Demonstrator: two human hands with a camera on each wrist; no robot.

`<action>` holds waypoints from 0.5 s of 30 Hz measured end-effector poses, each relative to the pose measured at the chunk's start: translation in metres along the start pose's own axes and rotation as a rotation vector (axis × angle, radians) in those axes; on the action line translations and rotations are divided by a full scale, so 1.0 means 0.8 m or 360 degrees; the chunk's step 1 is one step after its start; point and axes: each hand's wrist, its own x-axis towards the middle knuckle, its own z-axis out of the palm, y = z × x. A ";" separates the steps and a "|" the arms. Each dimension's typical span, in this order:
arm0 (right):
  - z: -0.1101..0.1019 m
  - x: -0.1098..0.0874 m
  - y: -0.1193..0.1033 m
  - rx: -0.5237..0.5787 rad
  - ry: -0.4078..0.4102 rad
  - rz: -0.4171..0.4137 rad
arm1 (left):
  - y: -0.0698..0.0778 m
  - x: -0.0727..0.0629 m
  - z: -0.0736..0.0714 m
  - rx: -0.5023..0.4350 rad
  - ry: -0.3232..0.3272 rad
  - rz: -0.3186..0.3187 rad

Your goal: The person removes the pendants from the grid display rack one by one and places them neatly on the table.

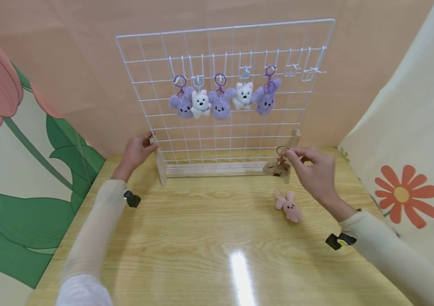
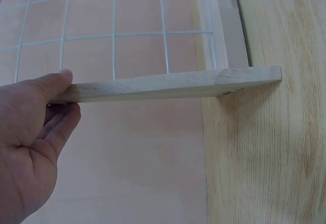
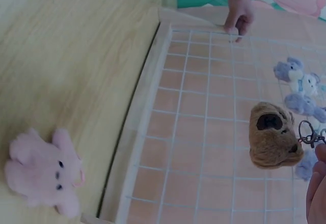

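Note:
My left hand (image 1: 137, 149) grips the upper end of the wooden side post (image 2: 153, 85) of a white wire grid rack (image 1: 201, 138), thumb on one face and fingers on the other. At the rack's right side my right hand (image 1: 315, 172) pinches the metal ring of a brown plush keychain (image 3: 272, 135). The plush hangs below the fingertips, in front of the rack's right foot in the head view. On the table under it lies a pink plush keychain (image 1: 291, 209) with long ears.
Purple plush keychains (image 1: 221, 106) and white plush keychains (image 1: 243, 95) hang in a row on hooks of the grid. Two hooks (image 1: 310, 70) at the right carry nothing. The wooden table (image 1: 186, 238) reaches toward me; a flowered cloth (image 1: 404, 127) stands at the right.

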 end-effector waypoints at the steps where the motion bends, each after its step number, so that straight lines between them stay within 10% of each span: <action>1: 0.000 -0.005 0.001 0.0005 -0.0010 0.0002 | 0.000 0.000 0.000 -0.0001 0.0001 -0.0001; 15: 0.005 -0.065 0.009 -0.0002 -0.0133 0.0126 | 0.004 -0.002 0.001 -0.0006 -0.0002 0.0003</action>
